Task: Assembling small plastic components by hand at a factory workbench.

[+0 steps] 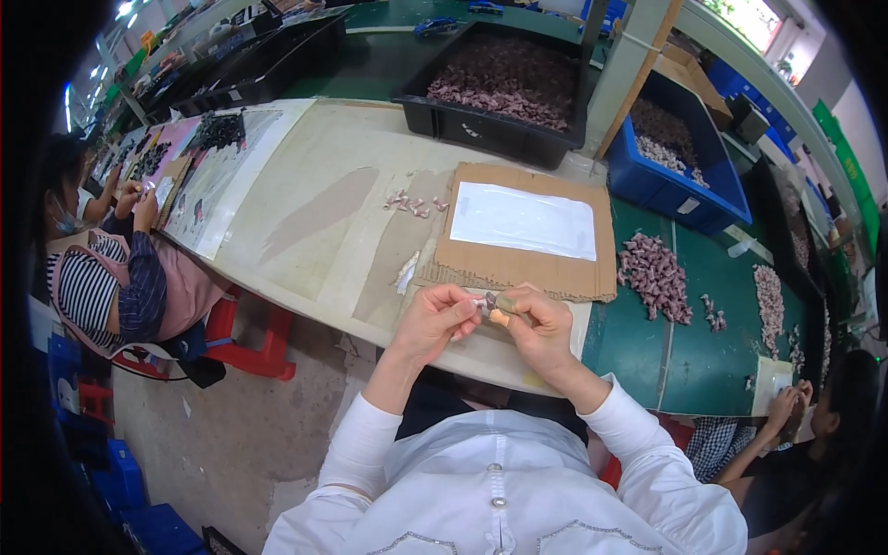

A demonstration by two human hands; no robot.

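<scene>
Close to the table's near edge, my left hand (433, 324) and my right hand (539, 335) meet with fingertips pinched together. Between them is a small mauve-and-white plastic-looking piece (487, 302), partly covered by the fingers, so its exact kind cannot be made out. Coloured wraps or finger covers, one greenish and one orange, show on my right fingertips. Just beyond the hands lies a cardboard sheet (446, 255) with a white paper (524, 220) on it. Several similar loose pieces (413, 205) are scattered left of the cardboard.
A black bin (490, 139) and a blue bin (686, 205), both holding many small pieces, stand beyond. Piles of mauve pieces (655, 277) lie on the green tabletop at right. A post (638, 74) rises between the bins. People work at far left and lower right; a red stool (264, 347) stands left.
</scene>
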